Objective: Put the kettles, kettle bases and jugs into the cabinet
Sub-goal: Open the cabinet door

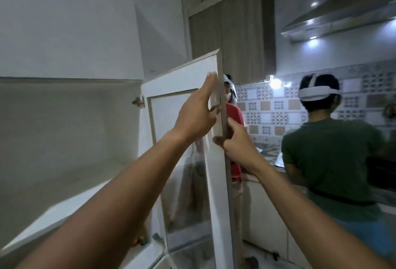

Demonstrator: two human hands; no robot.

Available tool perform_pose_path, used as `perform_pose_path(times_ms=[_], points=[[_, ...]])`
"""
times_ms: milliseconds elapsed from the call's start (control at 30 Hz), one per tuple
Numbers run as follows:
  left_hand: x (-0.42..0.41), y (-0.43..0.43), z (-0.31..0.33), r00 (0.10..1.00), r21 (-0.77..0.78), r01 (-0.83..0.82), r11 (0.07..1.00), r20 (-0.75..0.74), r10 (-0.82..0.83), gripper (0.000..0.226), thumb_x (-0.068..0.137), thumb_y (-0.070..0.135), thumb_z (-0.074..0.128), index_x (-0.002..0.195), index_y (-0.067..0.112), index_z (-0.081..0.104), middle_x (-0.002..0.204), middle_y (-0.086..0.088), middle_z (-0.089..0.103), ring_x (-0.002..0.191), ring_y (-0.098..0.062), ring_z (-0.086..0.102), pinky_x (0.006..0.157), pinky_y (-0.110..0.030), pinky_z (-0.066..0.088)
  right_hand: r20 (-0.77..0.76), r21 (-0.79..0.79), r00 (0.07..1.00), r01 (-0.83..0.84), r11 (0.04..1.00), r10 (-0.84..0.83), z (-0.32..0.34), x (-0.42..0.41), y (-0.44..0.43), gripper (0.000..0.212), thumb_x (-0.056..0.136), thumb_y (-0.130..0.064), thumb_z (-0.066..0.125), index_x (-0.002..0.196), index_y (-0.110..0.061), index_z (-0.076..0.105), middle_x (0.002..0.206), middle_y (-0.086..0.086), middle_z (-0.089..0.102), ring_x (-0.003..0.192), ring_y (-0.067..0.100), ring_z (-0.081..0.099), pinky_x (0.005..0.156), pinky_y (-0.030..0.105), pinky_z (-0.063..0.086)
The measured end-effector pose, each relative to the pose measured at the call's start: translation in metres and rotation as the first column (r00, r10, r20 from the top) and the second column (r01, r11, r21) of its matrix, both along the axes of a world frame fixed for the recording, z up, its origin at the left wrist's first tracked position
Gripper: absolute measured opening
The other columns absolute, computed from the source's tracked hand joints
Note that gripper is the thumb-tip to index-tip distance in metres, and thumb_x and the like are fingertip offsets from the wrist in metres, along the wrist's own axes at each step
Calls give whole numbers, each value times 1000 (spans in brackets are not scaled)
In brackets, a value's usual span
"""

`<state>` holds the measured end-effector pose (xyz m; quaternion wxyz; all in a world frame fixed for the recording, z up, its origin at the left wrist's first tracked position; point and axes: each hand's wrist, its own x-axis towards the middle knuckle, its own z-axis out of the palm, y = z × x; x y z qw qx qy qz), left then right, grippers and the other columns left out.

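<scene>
A white wall cabinet (64, 129) stands open on the left, its upper shelf bare inside. Its glass-paned door (184, 80) swings out toward me, hinged at the left. My left hand (197, 114) lies flat on the door's inner face near the free edge, fingers stretched upward. My right hand (233, 142) pinches the door's free edge just below, thumb on the inner side. No kettle, kettle base or jug is in view.
Two people wearing headsets stand to the right, one in a green shirt (330, 161) close by, one in red (234, 123) behind the door. A wooden wall cabinet (235, 33), tiled backsplash (274, 110) and range hood (342, 18) lie beyond.
</scene>
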<state>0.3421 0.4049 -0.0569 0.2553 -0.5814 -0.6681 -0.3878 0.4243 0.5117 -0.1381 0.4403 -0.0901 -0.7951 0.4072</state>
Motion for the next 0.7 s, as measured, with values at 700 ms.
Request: perform_pose_path(times_ms=[700], points=[[-70, 181, -156, 971, -293, -236, 927, -119, 209, 63, 100, 20, 49, 158, 28, 27, 167, -2, 25, 152, -27, 27, 120, -49, 29, -114, -420, 816, 477, 772, -567, -160, -42, 174, 61, 89, -5, 62, 147, -22, 50, 150, 0, 54, 135, 23, 53, 109, 37, 45]])
